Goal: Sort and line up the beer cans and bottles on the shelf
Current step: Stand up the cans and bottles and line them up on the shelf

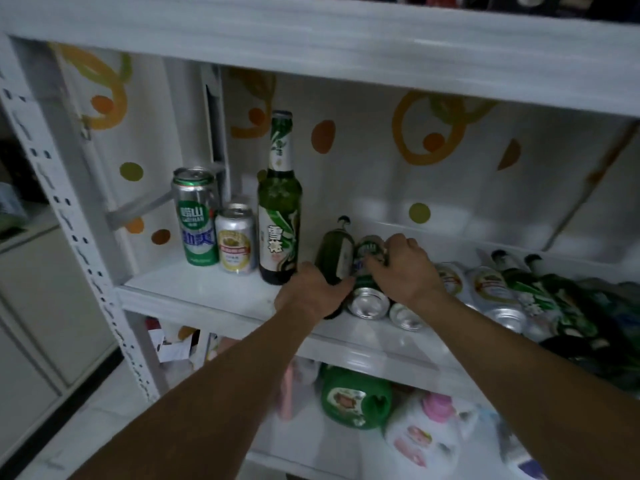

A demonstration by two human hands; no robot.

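Left grip [311, 294] wrapped round lying bottle [337, 252], low on its body. Guessing it goes upright next to standing bottle [278, 216], small can [236, 239], tall can [195, 216] at shelf [207, 292] left. Right grip [403, 268] curled over lying can [367, 299], probably stops it rolling. Pile [519, 292] on right unsorted.

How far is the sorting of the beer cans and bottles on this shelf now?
Done: a tall green can, a short gold can and a green bottle stand upright in a row at the left. In hand: the left hand grips a dark bottle, the right hand grips a lying green can. To do: more cans and bottles lie on their sides at the right.
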